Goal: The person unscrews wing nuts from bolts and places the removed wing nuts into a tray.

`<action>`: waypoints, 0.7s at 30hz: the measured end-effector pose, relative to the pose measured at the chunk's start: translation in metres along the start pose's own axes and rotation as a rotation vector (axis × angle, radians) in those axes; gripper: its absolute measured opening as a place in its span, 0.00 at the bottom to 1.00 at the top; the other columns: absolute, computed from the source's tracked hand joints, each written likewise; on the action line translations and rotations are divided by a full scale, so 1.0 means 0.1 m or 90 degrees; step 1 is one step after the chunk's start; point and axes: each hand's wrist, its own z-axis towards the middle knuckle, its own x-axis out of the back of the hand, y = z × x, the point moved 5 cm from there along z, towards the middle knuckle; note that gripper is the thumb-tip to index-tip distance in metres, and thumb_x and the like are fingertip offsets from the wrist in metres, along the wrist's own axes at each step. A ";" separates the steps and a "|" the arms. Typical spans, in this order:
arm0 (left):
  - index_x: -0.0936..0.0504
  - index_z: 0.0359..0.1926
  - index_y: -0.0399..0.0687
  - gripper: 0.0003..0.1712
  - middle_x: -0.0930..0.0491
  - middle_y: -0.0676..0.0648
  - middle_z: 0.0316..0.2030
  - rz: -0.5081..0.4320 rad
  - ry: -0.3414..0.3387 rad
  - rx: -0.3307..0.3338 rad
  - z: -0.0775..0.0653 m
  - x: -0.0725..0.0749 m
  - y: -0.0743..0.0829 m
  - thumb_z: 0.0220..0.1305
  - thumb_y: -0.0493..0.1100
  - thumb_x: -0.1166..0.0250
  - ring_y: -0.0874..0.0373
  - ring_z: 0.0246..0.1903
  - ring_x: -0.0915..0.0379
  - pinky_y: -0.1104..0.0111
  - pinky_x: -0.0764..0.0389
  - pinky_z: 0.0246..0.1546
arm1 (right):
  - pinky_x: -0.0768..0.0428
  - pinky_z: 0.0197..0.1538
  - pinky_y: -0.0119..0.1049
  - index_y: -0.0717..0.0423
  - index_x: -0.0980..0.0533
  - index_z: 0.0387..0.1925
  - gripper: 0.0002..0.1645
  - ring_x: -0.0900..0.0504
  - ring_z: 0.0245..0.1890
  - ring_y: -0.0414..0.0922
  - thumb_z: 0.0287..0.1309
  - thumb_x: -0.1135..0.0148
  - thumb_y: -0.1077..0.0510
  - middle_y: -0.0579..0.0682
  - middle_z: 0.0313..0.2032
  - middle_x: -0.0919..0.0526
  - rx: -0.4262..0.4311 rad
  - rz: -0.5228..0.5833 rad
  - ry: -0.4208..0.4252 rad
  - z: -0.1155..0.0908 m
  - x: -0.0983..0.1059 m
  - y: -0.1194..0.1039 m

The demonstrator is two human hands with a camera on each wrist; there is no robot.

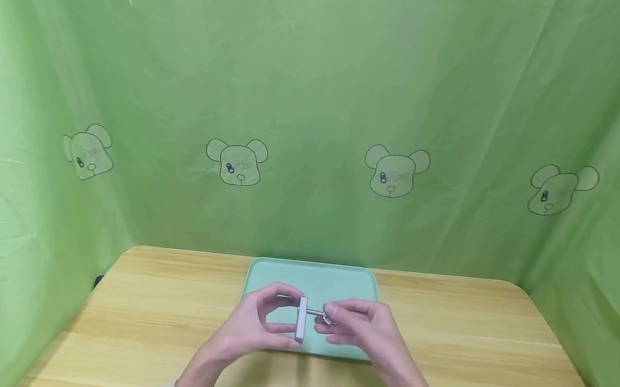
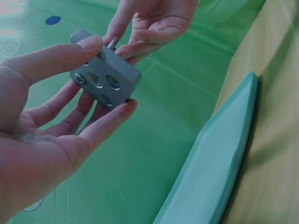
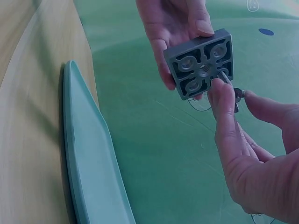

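Observation:
My left hand (image 1: 253,324) grips a square grey metal plate (image 1: 302,320) by its edges, thumb on one side and fingers on the other. The right wrist view shows the plate's ribbed face (image 3: 204,70) with round holes at the corners and one in the middle. My right hand (image 1: 371,327) pinches the head of a threaded screw (image 3: 226,78) between thumb and fingers. Its shaft points into one corner hole of the plate. In the left wrist view, the plate's smoother face (image 2: 111,80) is visible, and a round metal end shows in one hole. The fingers partly hide the screw's head.
Beneath the hands lies a light green tray (image 1: 311,277) with a low raised rim, on a wood-grain table (image 1: 165,312). A green curtain (image 1: 323,91) printed with bear heads encloses the table at the back and both sides.

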 end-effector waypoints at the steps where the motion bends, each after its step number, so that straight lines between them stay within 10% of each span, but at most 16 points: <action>1: 0.24 0.60 0.37 0.38 0.29 0.34 0.62 0.004 -0.001 -0.001 0.00 0.00 0.00 0.45 0.24 0.23 0.39 0.66 0.32 0.51 0.17 0.60 | 0.10 0.49 0.47 0.71 0.19 0.51 0.24 0.11 0.45 0.56 0.62 0.28 0.55 0.63 0.44 0.12 -0.003 0.001 -0.002 0.00 0.00 0.00; 9: 0.24 0.60 0.37 0.37 0.28 0.37 0.61 0.018 -0.005 -0.007 0.00 -0.02 -0.01 0.46 0.25 0.23 0.39 0.66 0.31 0.51 0.17 0.60 | 0.10 0.49 0.47 0.74 0.20 0.51 0.23 0.11 0.44 0.55 0.60 0.28 0.60 0.65 0.43 0.12 0.002 0.005 -0.019 -0.01 0.00 0.01; 21: 0.24 0.61 0.38 0.37 0.30 0.36 0.64 -0.018 0.003 0.020 -0.01 0.02 0.00 0.48 0.27 0.22 0.42 0.65 0.29 0.51 0.15 0.58 | 0.08 0.44 0.45 0.65 0.15 0.43 0.14 0.10 0.39 0.51 0.58 0.25 0.61 0.57 0.39 0.10 0.161 -0.131 0.051 -0.08 -0.06 -0.14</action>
